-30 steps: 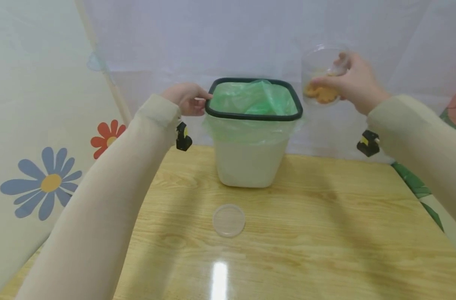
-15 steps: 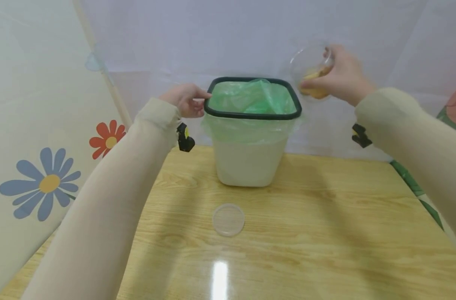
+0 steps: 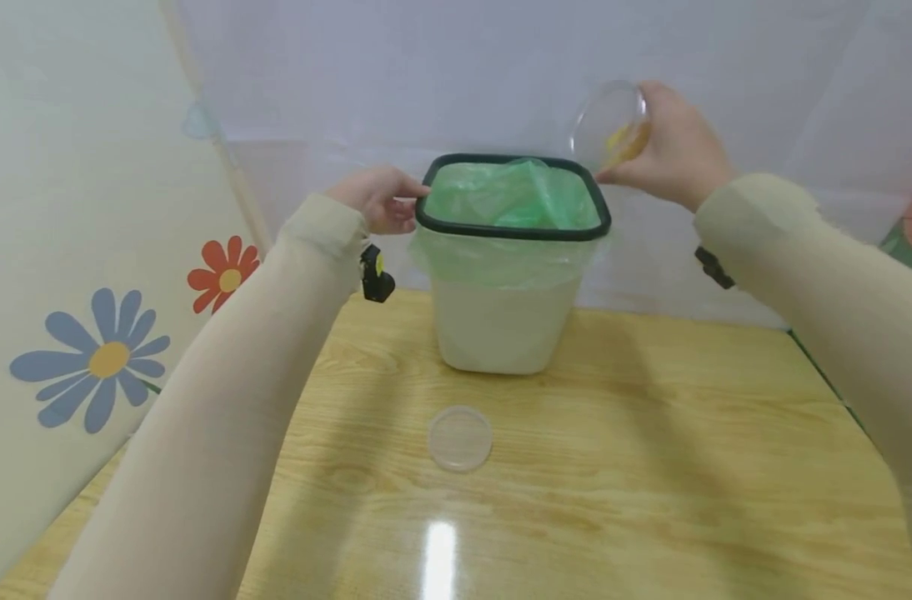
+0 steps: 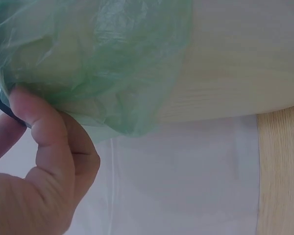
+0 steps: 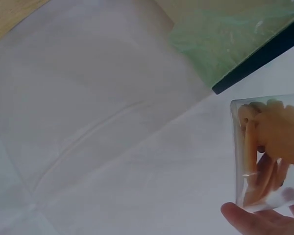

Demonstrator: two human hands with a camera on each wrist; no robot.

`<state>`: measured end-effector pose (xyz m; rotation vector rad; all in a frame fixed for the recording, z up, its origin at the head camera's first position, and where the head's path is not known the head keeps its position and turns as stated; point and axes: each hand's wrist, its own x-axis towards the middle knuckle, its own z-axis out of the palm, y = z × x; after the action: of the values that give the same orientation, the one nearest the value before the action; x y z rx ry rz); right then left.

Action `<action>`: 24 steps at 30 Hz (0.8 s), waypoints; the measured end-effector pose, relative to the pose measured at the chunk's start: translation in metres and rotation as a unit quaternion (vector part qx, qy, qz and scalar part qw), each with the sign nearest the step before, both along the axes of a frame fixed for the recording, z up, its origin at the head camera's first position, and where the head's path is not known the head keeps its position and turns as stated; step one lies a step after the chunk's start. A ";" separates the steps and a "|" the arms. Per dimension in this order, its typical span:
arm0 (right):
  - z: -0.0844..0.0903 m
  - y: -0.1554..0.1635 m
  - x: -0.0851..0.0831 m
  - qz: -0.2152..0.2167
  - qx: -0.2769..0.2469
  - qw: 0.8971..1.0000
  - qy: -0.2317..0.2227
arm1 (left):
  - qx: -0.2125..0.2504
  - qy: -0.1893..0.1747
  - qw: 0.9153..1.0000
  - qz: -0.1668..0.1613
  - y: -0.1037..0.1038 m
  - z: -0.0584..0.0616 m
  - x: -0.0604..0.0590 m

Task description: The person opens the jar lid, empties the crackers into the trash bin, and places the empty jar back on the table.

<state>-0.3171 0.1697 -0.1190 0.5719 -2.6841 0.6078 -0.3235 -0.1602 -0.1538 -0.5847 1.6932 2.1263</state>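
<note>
A cream trash can (image 3: 501, 325) stands on the table, with a black rim (image 3: 512, 232) and a green plastic bag (image 3: 467, 200) lining it and folded over outside. At the rim's left side, my left hand (image 3: 377, 198) pinches the edge; the left wrist view has its thumb and fingers at the bag and rim. My right hand (image 3: 679, 150) grips a clear round plastic tub (image 3: 593, 125) just above the rim's right back corner, its mouth tilted left toward the can. Orange-brown biscuits (image 5: 277, 134), one flower-shaped, lie inside the tub in the right wrist view.
A clear round lid (image 3: 459, 439) lies flat on the wooden table (image 3: 613, 483) in front of the can. Pale cloth (image 3: 396, 75) hangs right behind the can, and a flower-printed sheet (image 3: 73, 233) hangs at the left.
My right hand has carried the tub left to the can's rim and tipped it further over. My left hand has stayed at the rim. The can and lid have not moved.
</note>
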 end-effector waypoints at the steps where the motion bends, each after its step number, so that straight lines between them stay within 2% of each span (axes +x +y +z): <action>1: 0.000 -0.001 0.000 -0.001 0.006 1.000 0.003 | -0.001 0.000 1.000 0.002 0.000 0.000 0.000; 11: 0.004 -0.015 0.004 -0.013 0.092 0.994 0.053 | -0.020 -0.001 1.000 0.002 0.002 -0.001 0.000; 15: 0.001 -0.022 0.005 -0.011 0.101 0.993 0.067 | -0.029 0.009 1.000 -0.007 0.002 -0.001 0.002; 19: 0.001 -0.028 0.005 -0.005 0.134 0.986 0.098 | -0.031 0.022 0.999 -0.013 0.000 -0.001 0.003; 24: 0.003 -0.036 0.004 0.003 0.162 0.979 0.125 | -0.020 0.021 1.000 -0.008 -0.001 -0.001 0.004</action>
<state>-0.3127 0.1337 -0.1162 0.6887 -2.5515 0.0864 -0.3195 -0.1610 -0.1550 -0.5394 1.7598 2.1123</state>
